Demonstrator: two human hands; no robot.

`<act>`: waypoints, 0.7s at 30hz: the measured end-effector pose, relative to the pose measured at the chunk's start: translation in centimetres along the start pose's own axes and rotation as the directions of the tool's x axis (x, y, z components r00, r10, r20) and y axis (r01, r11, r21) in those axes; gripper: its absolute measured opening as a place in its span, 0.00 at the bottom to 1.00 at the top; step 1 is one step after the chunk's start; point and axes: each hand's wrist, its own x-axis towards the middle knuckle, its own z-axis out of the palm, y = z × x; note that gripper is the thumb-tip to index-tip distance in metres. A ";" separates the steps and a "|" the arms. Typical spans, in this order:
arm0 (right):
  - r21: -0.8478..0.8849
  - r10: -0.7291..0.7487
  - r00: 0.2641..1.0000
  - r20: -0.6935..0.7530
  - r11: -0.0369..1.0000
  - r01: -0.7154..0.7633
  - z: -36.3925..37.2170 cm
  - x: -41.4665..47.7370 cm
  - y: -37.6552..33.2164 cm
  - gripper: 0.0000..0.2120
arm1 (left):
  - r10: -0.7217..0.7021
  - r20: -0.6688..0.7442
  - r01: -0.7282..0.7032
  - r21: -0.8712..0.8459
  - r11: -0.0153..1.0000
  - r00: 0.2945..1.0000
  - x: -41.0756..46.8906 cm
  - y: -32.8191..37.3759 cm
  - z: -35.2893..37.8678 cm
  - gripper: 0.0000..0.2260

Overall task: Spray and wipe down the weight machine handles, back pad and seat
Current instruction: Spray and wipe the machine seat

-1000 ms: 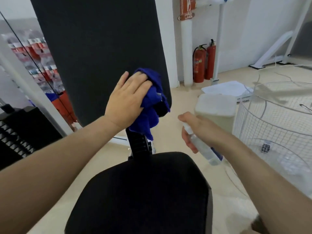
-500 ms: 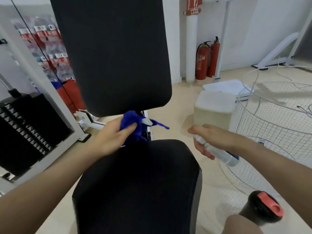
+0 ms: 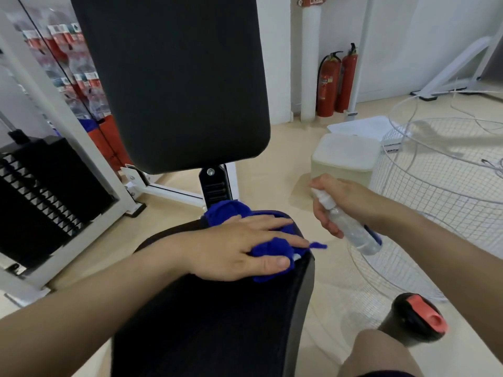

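Cloth now on seat — one hand.

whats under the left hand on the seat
A bunched blue cloth lies under the left hand, pressed onto the black seat near its far right corner. The cloth's middle and the seat surface beneath it are covered.

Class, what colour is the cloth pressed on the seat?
Deep blue. The cloth lies under the left hand, clearest in the head view.
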 end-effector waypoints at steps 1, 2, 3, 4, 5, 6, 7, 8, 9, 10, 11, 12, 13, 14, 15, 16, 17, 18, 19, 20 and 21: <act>0.023 0.004 1.000 -0.025 1.000 -0.003 0.0 -0.1 0.0 0.29 | 0.019 -0.020 -0.017 0.104 0.994 1.000 0.9 0.4 0.2 0.20; 0.042 0.008 0.999 -0.049 0.999 -0.006 0.0 0.0 0.1 0.29 | 0.049 -0.058 -0.040 0.144 0.989 0.997 1.9 0.4 0.3 0.20; 0.056 0.015 0.997 -0.071 0.998 -0.011 0.0 0.0 0.2 0.29 | 0.077 -0.105 -0.061 0.147 0.987 0.992 3.1 0.4 0.4 0.19; 0.069 0.021 0.996 -0.087 0.997 -0.015 0.1 0.2 0.2 0.29 | 0.081 -0.151 -0.061 0.131 0.990 0.985 4.4 -0.1 0.4 0.19; 0.082 0.025 0.995 -0.100 0.996 -0.017 0.2 0.3 0.1 0.29 | 0.053 -0.194 -0.035 0.095 0.995 0.980 5.6 -0.6 0.2 0.18; 0.099 0.029 0.994 -0.109 0.995 -0.019 0.4 0.4 0.0 0.29 | -0.022 -0.229 0.036 0.056 0.998 0.973 6.5 -1.2 0.0 0.18; 0.121 0.034 0.993 -0.117 0.992 -0.020 0.6 0.4 -0.1 0.29 | -0.120 -0.249 0.132 0.031 0.991 0.961 7.2 -2.0 -0.4 0.18; 0.141 0.038 0.991 -0.126 0.990 -0.020 0.7 0.4 -0.2 0.29 | -0.214 -0.261 0.227 0.022 0.974 0.941 7.2 -2.8 -0.8 0.19; 0.155 0.039 0.990 -0.136 0.988 -0.018 0.8 0.3 -0.4 0.28 | -0.279 -0.277 0.294 0.015 0.956 0.920 6.6 -3.6 -1.1 0.18; 0.158 0.035 0.990 -0.140 0.987 -0.012 0.9 0.4 -0.6 0.28 | -0.322 -0.295 0.335 -0.008 0.942 0.900 5.5 -4.5 -1.2 0.17; 0.154 0.029 0.990 -0.139 0.988 -0.007 1.2 0.4 -1.0 0.28 | -0.355 -0.310 0.358 -0.048 0.933 0.882 3.9 -5.4 -1.2 0.16; 0.147 0.020 0.990 -0.140 0.989 0.001 1.4 0.6 -1.3 0.29 | -0.389 -0.317 0.378 -0.097 0.921 0.865 2.2 -6.2 -1.1 0.14; 0.128 0.007 0.991 -0.133 0.992 0.010 1.9 0.8 -1.9 0.29 | -0.425 -0.321 0.403 -0.136 0.905 0.846 0.4 -6.9 -0.9 0.13; 0.096 -0.010 0.993 -0.118 0.995 0.022 2.5 1.1 -2.4 0.29 | -0.463 -0.324 0.436 -0.159 0.886 0.825 -1.3 -7.4 -0.7 0.13; 0.058 -0.031 0.995 -0.092 0.998 0.037 3.3 1.5 -3.1 0.29 | -0.497 -0.334 0.467 -0.170 0.868 0.801 -3.0 -8.0 -0.4 0.13; 0.020 -0.045 0.996 -0.071 0.999 0.047 3.8 1.9 -3.6 0.30 | -0.524 -0.341 0.493 -0.178 0.851 0.781 -4.0 -8.4 -0.2 0.13; -0.031 -0.062 0.997 -0.040 0.998 0.061 4.6 2.3 -4.4 0.30 | -0.559 -0.351 0.523 -0.199 0.829 0.751 -5.4 -8.8 -0.1 0.12; -0.088 -0.075 0.997 -0.010 0.993 0.074 5.2 2.6 -5.0 0.31 | -0.595 -0.358 0.555 -0.219 0.803 0.720 -6.5 -9.3 0.2 0.11; -0.149 -0.086 0.996 0.017 0.985 0.087 5.5 2.8 -5.7 0.31 | -0.633 -0.377 0.580 -0.257 0.773 0.676 -7.4 -9.7 0.5 0.11; -0.202 -0.095 0.994 0.056 0.974 0.105 6.0 3.2 -6.5 0.31 | -0.684 -0.398 0.604 -0.324 0.729 0.612 -8.6 -10.3 0.9 0.11; -0.239 -0.098 0.991 0.094 0.964 0.118 6.3 3.6 -7.3 0.31 | -0.747 -0.402 0.594 -0.452 0.665 0.530 -9.6 -10.6 1.2 0.12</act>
